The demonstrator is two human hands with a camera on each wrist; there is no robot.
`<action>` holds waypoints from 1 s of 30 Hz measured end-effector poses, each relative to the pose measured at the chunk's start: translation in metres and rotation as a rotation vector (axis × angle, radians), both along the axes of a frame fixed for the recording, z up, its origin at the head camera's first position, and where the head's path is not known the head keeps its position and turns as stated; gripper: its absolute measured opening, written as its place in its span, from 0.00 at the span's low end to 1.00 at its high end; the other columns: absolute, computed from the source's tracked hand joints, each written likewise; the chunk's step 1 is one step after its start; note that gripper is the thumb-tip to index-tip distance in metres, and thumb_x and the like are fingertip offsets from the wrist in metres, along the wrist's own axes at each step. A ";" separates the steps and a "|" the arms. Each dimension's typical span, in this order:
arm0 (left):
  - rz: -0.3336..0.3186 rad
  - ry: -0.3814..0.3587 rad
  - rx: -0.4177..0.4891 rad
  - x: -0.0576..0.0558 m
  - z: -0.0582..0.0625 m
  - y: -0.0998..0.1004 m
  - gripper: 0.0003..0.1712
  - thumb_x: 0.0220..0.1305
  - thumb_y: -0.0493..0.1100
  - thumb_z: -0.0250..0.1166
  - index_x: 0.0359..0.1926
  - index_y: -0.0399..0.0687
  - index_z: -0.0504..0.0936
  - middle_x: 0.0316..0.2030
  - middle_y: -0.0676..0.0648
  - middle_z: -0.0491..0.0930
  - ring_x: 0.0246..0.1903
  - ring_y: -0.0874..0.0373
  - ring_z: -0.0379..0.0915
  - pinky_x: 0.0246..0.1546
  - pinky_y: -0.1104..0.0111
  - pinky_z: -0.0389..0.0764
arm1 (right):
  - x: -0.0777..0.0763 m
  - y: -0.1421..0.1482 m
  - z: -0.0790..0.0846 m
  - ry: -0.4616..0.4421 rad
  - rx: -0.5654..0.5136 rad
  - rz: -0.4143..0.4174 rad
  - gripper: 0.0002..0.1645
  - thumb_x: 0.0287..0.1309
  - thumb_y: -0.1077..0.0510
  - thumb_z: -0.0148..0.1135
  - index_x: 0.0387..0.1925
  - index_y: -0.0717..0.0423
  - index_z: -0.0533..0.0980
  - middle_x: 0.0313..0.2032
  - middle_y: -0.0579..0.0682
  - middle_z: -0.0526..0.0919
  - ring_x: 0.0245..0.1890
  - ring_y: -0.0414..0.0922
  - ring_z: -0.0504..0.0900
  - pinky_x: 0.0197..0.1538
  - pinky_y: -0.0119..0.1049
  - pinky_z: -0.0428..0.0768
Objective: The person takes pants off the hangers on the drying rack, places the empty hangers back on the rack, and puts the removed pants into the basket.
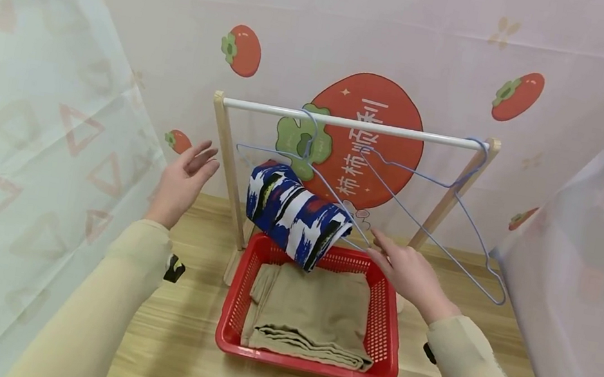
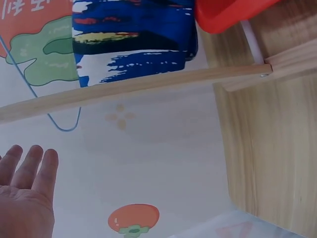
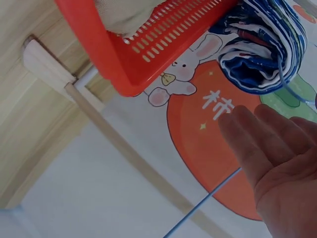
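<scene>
A folded blue, white and black patterned cloth garment [image 1: 297, 217] hangs over the lower bar of a blue wire hanger [image 1: 313, 130] hooked on the white rail. That hanger tilts, its right end lower. My right hand [image 1: 417, 277] is at this low right end, fingers extended beside the wire; the right wrist view shows its palm and nearly straight fingers [image 3: 252, 144], close to the garment's rolled end. To the left of the rack, my left hand [image 1: 183, 184] is raised with relaxed fingers, apart from the garment. The left wrist view shows its fingertips [image 2: 34, 163] holding nothing.
A red plastic basket [image 1: 305, 365] with folded khaki cloth [image 1: 319, 308] stands below the rail [image 1: 404, 132]. Wooden posts [image 1: 228, 171] support the rack. Another blue hanger [image 1: 482, 160] hangs askew at the right end. Printed curtains [image 1: 27, 108] enclose the sides.
</scene>
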State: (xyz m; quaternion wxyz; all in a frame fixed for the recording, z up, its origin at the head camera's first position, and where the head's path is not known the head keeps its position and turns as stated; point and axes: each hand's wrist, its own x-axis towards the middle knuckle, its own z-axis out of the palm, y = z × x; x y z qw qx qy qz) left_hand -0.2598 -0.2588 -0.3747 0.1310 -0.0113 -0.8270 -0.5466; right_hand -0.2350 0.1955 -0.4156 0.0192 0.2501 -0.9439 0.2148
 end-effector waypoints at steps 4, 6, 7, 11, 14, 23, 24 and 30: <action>-0.019 0.002 0.024 -0.004 0.003 0.007 0.34 0.74 0.57 0.60 0.77 0.61 0.65 0.70 0.49 0.73 0.67 0.52 0.73 0.68 0.57 0.72 | -0.004 -0.010 0.000 -0.012 -0.006 -0.013 0.35 0.75 0.44 0.54 0.75 0.55 0.65 0.55 0.61 0.85 0.49 0.58 0.87 0.56 0.60 0.81; -0.030 0.014 0.038 -0.005 0.003 0.010 0.32 0.75 0.54 0.60 0.76 0.58 0.67 0.69 0.45 0.74 0.64 0.51 0.75 0.64 0.60 0.76 | -0.005 -0.014 -0.001 -0.011 -0.003 -0.013 0.35 0.75 0.44 0.55 0.75 0.54 0.65 0.52 0.60 0.86 0.48 0.58 0.87 0.55 0.60 0.82; -0.034 0.019 0.044 -0.005 0.003 0.011 0.32 0.75 0.54 0.60 0.75 0.56 0.68 0.68 0.43 0.75 0.63 0.50 0.76 0.62 0.62 0.78 | -0.006 -0.016 -0.001 -0.006 -0.002 -0.012 0.35 0.75 0.43 0.55 0.75 0.54 0.65 0.51 0.60 0.86 0.47 0.57 0.87 0.54 0.59 0.82; -0.027 0.047 0.061 -0.006 0.004 0.015 0.32 0.74 0.53 0.62 0.73 0.48 0.70 0.66 0.40 0.76 0.62 0.48 0.77 0.59 0.64 0.80 | -0.008 -0.022 -0.004 0.019 -0.005 -0.003 0.34 0.74 0.44 0.56 0.75 0.53 0.67 0.45 0.55 0.87 0.42 0.53 0.86 0.49 0.56 0.84; -0.013 0.058 0.066 -0.008 0.007 0.016 0.33 0.73 0.55 0.62 0.73 0.46 0.71 0.67 0.40 0.75 0.62 0.48 0.77 0.60 0.62 0.79 | -0.009 -0.025 -0.005 0.039 -0.019 -0.001 0.33 0.74 0.45 0.57 0.74 0.53 0.68 0.44 0.53 0.88 0.38 0.50 0.86 0.47 0.54 0.85; 0.019 0.075 0.025 -0.014 0.017 0.020 0.31 0.74 0.54 0.61 0.72 0.45 0.72 0.62 0.37 0.79 0.58 0.45 0.81 0.57 0.57 0.82 | -0.012 -0.036 -0.010 0.065 -0.080 -0.051 0.20 0.76 0.47 0.55 0.56 0.56 0.78 0.21 0.44 0.76 0.24 0.46 0.78 0.33 0.48 0.80; 0.018 0.069 0.024 -0.014 0.017 0.020 0.31 0.74 0.53 0.61 0.72 0.45 0.72 0.62 0.37 0.79 0.57 0.44 0.81 0.56 0.57 0.82 | -0.013 -0.038 -0.011 0.074 -0.087 -0.052 0.17 0.75 0.47 0.56 0.51 0.55 0.78 0.20 0.44 0.74 0.22 0.45 0.76 0.31 0.46 0.78; -0.012 0.030 0.039 -0.020 0.018 0.022 0.34 0.75 0.53 0.60 0.76 0.51 0.67 0.64 0.37 0.78 0.58 0.44 0.80 0.53 0.60 0.84 | -0.016 -0.041 -0.016 0.172 -0.123 -0.063 0.15 0.74 0.49 0.59 0.33 0.53 0.72 0.17 0.45 0.67 0.17 0.45 0.69 0.26 0.43 0.72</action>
